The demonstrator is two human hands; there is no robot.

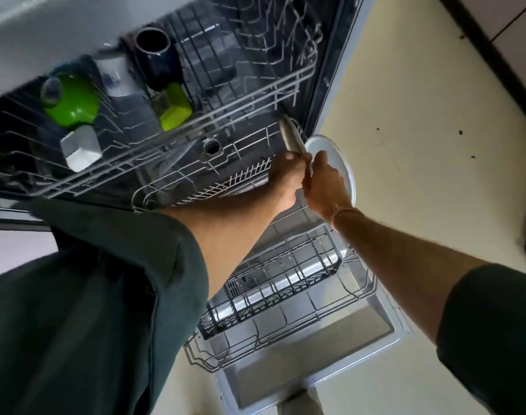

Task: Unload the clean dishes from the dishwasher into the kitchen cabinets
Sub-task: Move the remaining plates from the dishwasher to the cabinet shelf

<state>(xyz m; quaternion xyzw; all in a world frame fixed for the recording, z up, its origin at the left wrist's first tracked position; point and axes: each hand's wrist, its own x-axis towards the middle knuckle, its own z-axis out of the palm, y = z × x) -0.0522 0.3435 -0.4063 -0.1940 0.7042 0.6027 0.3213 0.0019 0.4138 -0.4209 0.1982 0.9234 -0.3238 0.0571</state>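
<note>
In the upper left of the frame my upper rack (178,127) is pulled out and carries a green bowl (73,100), a dark mug (154,46), a white cup (115,76), a small white square dish (80,148) and a lime-green piece (175,107). Below it, the lower rack (285,283) runs toward the bottom centre over the open door (330,354), and its cutlery basket (273,283) looks bare. At centre right my right hand (324,187) has its fingers closed round the rim of a pale plate (336,157), held on edge over the rack's right side. Just left of it, my left hand (285,178) pinches a second plate (290,136) standing in the tines. The two hands nearly touch. Cream floor (420,145) fills the right side.
</note>
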